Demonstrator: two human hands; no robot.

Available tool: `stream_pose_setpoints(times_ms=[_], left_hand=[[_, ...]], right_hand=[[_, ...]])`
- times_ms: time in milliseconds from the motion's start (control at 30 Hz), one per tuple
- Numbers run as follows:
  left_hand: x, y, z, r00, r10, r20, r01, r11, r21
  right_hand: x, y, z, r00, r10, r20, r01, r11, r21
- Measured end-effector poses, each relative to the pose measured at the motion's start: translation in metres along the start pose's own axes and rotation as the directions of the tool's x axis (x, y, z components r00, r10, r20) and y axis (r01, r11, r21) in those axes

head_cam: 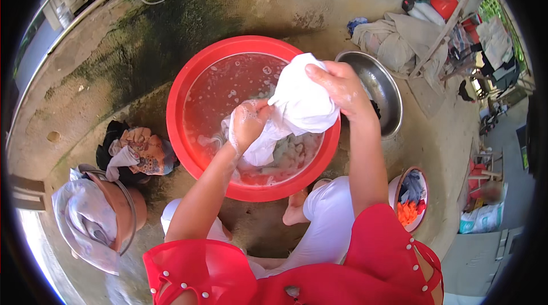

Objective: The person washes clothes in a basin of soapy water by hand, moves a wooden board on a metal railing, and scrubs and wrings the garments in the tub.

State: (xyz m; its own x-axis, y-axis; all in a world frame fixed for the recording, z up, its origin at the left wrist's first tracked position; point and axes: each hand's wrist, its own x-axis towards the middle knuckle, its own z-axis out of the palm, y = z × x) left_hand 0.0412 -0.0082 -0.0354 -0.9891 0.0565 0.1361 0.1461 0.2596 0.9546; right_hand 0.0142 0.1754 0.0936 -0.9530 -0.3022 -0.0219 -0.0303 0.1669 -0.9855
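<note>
A wet white cloth (299, 99) is stretched between my two hands above a large red plastic basin (176, 133). My right hand (342, 86) grips its bunched, rounded upper part near the basin's far right rim. Suds cling to my left hand (250, 123), which pinches the cloth lower down, over the middle of the basin. The cloth's lower end hangs toward the soapy water (222, 86), where foam and bubbles float. More pale fabric (295, 151) lies partly under the water; its shape is hard to make out.
A stainless steel bowl (391, 103) stands right of the basin, partly behind my right arm. Dark and patterned clothes (143, 151) lie on the floor at left, near a brown bucket (132, 206) draped with fabric. A small tub (421, 219) at right holds clothes. A concrete wall (205, 1) rises beyond.
</note>
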Motion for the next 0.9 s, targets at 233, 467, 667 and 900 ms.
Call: stream_pose_setpoints(times_ms=[233,467,667,900], left_hand=[[0.013,0.043,-0.036,0.987,0.039,-0.157,-0.077,0.966,-0.247],[0.006,0.026,-0.029,0.914,0.189,0.358,0.025,0.857,-0.515],[0.006,-0.007,-0.047,0.971,0.029,0.237,0.04,0.959,-0.282],[-0.001,0.056,-0.089,0.965,0.221,0.139,-0.069,0.729,-0.681]], right_hand=[[-0.014,-0.063,-0.058,0.822,-0.493,-0.285,0.141,0.661,-0.737],[-0.016,-0.191,-0.055,0.861,-0.423,-0.283,0.144,0.736,-0.661],[-0.022,-0.232,-0.073,0.818,-0.421,-0.391,0.066,0.745,-0.664],[-0.027,-0.216,-0.206,0.647,-0.528,-0.55,0.037,0.742,-0.669]])
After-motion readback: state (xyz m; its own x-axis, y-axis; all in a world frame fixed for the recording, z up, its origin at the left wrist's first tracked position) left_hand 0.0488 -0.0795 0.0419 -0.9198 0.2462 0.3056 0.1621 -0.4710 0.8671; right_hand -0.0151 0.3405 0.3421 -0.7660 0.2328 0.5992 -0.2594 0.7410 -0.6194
